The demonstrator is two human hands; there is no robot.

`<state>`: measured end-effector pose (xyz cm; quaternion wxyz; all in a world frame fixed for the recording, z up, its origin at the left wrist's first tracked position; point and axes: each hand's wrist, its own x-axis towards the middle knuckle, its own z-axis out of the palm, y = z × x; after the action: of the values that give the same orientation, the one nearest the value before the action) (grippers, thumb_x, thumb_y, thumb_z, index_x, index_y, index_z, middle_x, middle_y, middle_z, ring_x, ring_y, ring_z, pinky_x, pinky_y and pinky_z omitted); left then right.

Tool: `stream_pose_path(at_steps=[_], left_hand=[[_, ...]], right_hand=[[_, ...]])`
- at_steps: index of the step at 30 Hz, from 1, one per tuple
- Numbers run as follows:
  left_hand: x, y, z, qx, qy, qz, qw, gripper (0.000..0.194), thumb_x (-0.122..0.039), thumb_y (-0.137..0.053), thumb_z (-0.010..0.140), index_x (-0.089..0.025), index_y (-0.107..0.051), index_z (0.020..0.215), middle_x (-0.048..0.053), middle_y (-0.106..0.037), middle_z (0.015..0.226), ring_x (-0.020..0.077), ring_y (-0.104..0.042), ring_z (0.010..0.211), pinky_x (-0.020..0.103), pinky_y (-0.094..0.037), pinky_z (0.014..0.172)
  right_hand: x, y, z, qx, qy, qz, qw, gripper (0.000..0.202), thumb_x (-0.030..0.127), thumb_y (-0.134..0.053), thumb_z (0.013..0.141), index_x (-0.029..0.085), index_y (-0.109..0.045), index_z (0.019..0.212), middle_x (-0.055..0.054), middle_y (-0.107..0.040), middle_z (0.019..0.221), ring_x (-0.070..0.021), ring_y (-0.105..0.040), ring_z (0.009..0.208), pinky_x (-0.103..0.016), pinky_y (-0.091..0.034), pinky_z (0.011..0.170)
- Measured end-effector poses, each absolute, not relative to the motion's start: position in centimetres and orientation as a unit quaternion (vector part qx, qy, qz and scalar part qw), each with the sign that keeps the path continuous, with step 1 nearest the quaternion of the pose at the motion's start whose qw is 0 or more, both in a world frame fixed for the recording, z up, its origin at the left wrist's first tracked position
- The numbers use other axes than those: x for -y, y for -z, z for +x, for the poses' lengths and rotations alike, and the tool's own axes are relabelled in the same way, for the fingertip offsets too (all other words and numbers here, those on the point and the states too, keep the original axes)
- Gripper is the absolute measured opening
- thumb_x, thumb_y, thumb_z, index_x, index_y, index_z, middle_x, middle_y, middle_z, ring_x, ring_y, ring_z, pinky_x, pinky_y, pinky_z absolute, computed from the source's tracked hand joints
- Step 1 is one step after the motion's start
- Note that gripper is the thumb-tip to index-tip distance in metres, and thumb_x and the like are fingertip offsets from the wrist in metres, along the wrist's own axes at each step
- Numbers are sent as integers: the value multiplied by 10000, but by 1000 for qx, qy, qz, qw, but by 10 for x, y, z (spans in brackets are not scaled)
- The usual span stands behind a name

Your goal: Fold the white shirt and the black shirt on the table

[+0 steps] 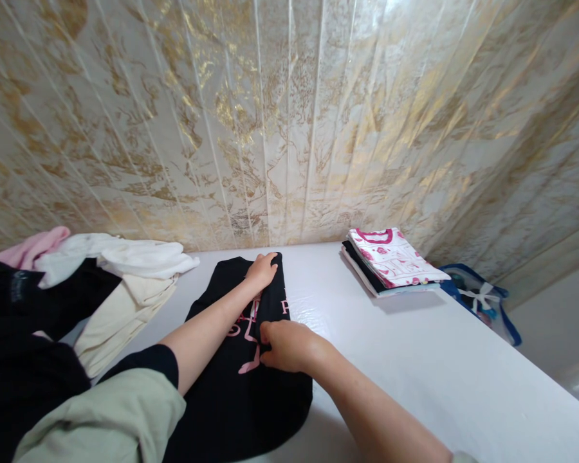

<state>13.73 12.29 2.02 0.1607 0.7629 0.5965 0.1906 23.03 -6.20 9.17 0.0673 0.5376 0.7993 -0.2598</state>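
Note:
A black T-shirt [217,399] with pink print lies on the white table, its right side folded over toward the middle. At the far end of that fold, my left hand [262,272] is closed on the cloth near the top edge. My right hand [289,346] pinches the folded edge lower down, beside the pink printed figure. Part of the print is hidden under the fold and behind my left forearm.
Loose clothes, among them a cream garment [128,312], a white one [139,256] and a black one [24,366], are heaped at left. A stack of folded shirts [395,260] stands at back right. Beyond the white table's [390,373] right edge is a clear, blue-trimmed bag [485,299].

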Motion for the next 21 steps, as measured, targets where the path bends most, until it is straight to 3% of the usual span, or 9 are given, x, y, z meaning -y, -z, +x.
stream_pose_path(at_steps=[5,11,17,21], left_hand=[[-144,-9,142,-582,-242,750,203,492,-98,-518,826,-190,-539,1309,67,-650,1211,175,-612,1095,241,-462,932],[-149,-1,142,-544,-270,763,224,578,-103,-550,802,-186,-486,1370,106,-596,1205,214,-589,1124,326,-436,1005],[-149,-3,139,-517,-281,774,233,601,-98,-562,779,-185,-469,1367,111,-532,1263,233,-523,1226,365,-362,1090],[-142,-7,138,-517,-281,774,234,587,-118,-563,800,-171,-452,1373,128,-492,1336,246,-461,1291,377,-333,1115]], right_hand=[[63,-95,232,-806,256,528,73,355,417,-616,812,173,-635,1069,-130,-702,1068,-325,-669,978,-341,-504,718],[68,-101,230,-809,252,522,92,347,304,-599,811,175,-616,1134,-128,-694,1114,-319,-666,1012,-356,-523,749],[82,-104,222,-835,227,493,90,396,201,-581,792,119,-562,1179,-173,-702,1058,-320,-691,930,-351,-523,673],[89,-110,220,-830,313,452,98,330,189,-548,816,140,-575,1140,-91,-729,821,-231,-709,707,-270,-490,575]])
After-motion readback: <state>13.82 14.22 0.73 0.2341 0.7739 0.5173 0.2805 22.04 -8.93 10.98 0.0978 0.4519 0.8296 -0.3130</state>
